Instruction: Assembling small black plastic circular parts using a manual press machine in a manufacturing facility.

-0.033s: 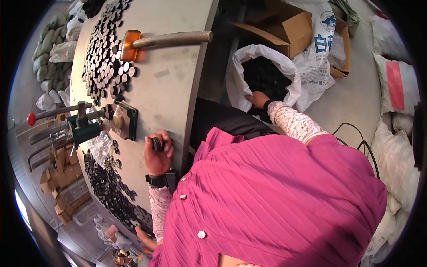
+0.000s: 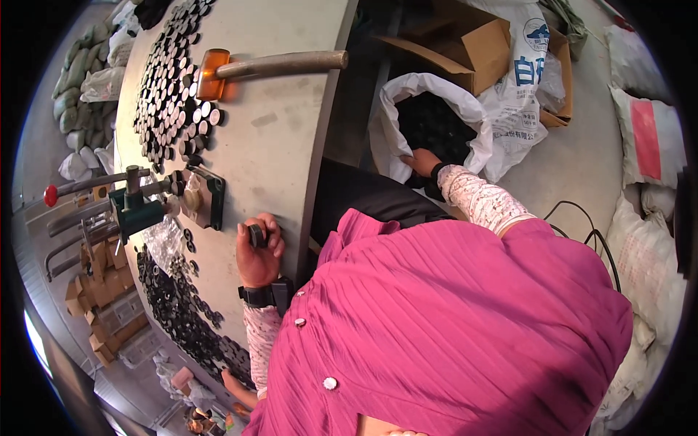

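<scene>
Between the earlier frame and this one, nothing visibly moves: your two hands match their earlier places. Your left hand (image 2: 260,251), palm up at the near edge of the pale grey table (image 2: 273,156), has its fingers curled around a small black disc-shaped piece (image 2: 255,235). Your right hand (image 2: 423,161) reaches over the rim of an open white woven sack (image 2: 392,149) filled with dark pieces (image 2: 436,134) (its fingertips are hidden, so you cannot tell whether they grip anything).

Beyond your left hand stands a dark green metal hand press (image 2: 138,214) with a red-knobbed lever (image 2: 52,194). A translucent orange-headed mallet with a wooden handle (image 2: 283,64) lies across the table, beside many round black pieces with pale faces (image 2: 171,102). Loose small black rings (image 2: 171,298) spread past the press.
</scene>
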Available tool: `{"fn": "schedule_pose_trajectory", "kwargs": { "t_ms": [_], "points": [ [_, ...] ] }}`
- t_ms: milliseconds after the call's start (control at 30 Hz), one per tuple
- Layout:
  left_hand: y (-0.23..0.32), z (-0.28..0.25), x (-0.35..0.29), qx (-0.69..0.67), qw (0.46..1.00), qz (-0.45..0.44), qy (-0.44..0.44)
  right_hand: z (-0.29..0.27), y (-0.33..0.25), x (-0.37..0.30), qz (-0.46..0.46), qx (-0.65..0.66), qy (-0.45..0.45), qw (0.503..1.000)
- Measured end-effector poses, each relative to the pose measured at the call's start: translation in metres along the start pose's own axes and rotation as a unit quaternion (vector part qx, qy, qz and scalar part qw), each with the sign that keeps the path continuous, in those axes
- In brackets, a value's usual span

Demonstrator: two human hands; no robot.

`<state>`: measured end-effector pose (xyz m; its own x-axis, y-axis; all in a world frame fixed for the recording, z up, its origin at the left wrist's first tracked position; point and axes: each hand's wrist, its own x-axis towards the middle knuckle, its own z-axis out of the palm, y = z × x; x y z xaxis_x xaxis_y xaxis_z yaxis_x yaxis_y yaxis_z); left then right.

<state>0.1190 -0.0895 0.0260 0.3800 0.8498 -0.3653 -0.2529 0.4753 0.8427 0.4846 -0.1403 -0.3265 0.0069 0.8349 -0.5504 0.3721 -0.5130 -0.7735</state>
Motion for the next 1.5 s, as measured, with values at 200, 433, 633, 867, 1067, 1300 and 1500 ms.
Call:
{"fn": "schedule_pose_trajectory", "kwargs": {
  "t_ms": [200, 433, 633, 867, 1067, 1300, 1500],
  "points": [
    [-0.008, -0.009, -0.010, -0.092, 0.995, 0.011, 0.024, 0.005, 0.000, 0.010, -0.013, -0.157, 0.056, 0.986],
    [-0.004, 0.003, -0.021, -0.022, 0.995, 0.090, 0.030, -0.053, -0.086, -0.041, -0.167, -0.070, 0.282, 0.942],
    [0.039, 0.023, -0.039, 0.242, 0.916, 0.310, 0.084, -0.079, -0.235, -0.112, -0.352, 0.139, 0.233, 0.896],
    [0.046, 0.008, -0.057, 0.289, 0.907, 0.282, 0.119, -0.006, -0.384, -0.152, -0.515, 0.081, -0.133, 0.843],
    [0.041, -0.020, -0.062, 0.306, 0.895, 0.270, 0.179, 0.043, -0.429, -0.128, -0.568, -0.002, -0.215, 0.794],
    [0.054, -0.075, -0.047, -0.016, 0.962, 0.095, 0.256, 0.059, -0.481, -0.078, -0.521, -0.065, -0.113, 0.844],
    [0.075, -0.099, 0.013, 0.223, 0.882, 0.249, 0.332, 0.090, -0.508, -0.032, -0.586, -0.146, -0.070, 0.794]
  ]
}}
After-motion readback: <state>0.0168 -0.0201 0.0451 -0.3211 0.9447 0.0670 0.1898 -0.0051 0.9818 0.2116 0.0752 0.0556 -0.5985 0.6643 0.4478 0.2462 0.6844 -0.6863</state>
